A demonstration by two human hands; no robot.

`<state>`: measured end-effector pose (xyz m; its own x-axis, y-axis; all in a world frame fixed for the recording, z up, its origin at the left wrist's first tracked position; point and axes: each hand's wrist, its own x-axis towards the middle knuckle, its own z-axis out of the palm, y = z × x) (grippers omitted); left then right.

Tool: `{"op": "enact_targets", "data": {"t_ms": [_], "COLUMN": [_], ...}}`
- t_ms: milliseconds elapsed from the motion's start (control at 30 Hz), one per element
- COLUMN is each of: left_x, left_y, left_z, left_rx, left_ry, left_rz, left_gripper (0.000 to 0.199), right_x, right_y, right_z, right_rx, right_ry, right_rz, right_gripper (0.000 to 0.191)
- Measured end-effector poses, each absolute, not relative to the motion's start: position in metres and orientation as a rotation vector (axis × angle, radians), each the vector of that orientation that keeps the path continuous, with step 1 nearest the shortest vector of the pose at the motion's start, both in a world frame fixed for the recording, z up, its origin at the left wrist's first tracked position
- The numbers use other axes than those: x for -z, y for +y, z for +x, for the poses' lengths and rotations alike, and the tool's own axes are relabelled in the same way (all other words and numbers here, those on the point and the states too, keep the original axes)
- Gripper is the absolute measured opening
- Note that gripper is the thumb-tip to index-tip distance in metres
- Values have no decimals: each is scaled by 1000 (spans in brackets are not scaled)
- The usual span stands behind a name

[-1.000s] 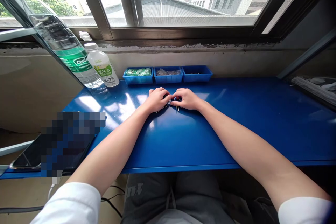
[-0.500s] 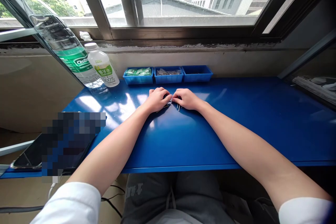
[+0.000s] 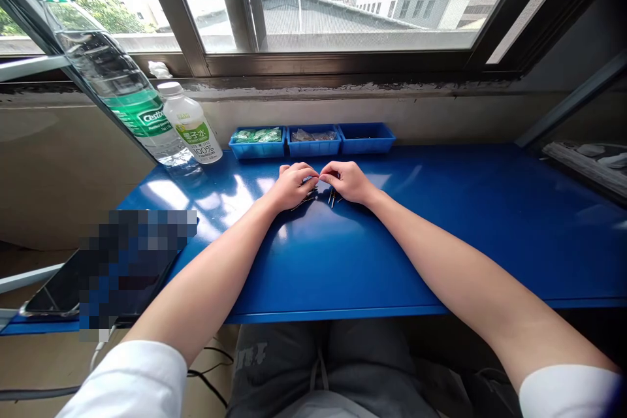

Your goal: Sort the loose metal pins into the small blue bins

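The left hand point(image 3: 292, 186) and right hand point(image 3: 347, 182) are working fingertip to fingertip above thin metal pins point(image 3: 332, 198) on the blue metal table point(image 3: 392, 255), any grip hidden from here.

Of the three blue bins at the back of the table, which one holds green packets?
The leftmost bin, nearest the small bottle; the middle bin shows clear packets, the right bin no green.

A blue metal table point(image 3: 441, 255) is shown with three blue plastic trays point(image 3: 312, 142) set in a row along its back edge. A large water bottle point(image 3: 132, 101) and a small bottle point(image 3: 192, 124) are placed at the back left. Thin metal pins point(image 3: 333, 198) are scattered near the middle. A blurred object point(image 3: 137, 268) is lying at the front left.
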<state>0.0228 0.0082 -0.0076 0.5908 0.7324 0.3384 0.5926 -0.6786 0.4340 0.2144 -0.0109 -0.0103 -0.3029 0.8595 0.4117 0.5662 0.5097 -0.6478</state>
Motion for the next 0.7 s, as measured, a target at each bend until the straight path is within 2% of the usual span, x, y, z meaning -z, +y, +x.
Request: {"op": "enact_targets", "data": {"t_ms": [367, 700], "left_x": [11, 9], "left_y": [12, 8], "left_z": [24, 25], "left_rx": [-789, -812], "left_ry": [1093, 1099], "left_rz": [2554, 2553], "left_gripper": [23, 27], "right_x": [6, 10], "right_y": [-14, -12], "right_z": [211, 207], "right_rx": [-816, -735], "right_ry": [-1737, -1768], "right_rz": [-1041, -1064], "right_gripper": [34, 24]}}
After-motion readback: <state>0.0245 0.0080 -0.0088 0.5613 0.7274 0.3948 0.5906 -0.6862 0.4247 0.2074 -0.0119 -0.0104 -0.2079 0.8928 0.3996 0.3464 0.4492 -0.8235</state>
